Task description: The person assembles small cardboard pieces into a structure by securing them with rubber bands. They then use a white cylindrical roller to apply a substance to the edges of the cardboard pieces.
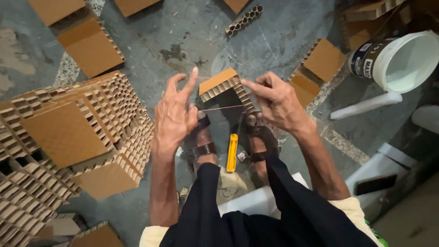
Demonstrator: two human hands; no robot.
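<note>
Both hands pinch a thin taut thread: left hand at nine o'clock, right hand at three. Between them sits the brown L-shaped honeycomb cardboard corner piece, with a yellow utility knife on the floor at six o'clock.

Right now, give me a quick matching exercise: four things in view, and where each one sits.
Things:
1. yellow cutter
2. white bucket
3. honeycomb cardboard stack
4. L-shaped cardboard piece

Places:
A. upper right, lying on its side
B. between both hands
C. floor, between the sandalled feet
D. left of the left hand

Pairs: 1-C, 2-A, 3-D, 4-B. The right hand touches the piece.
</note>
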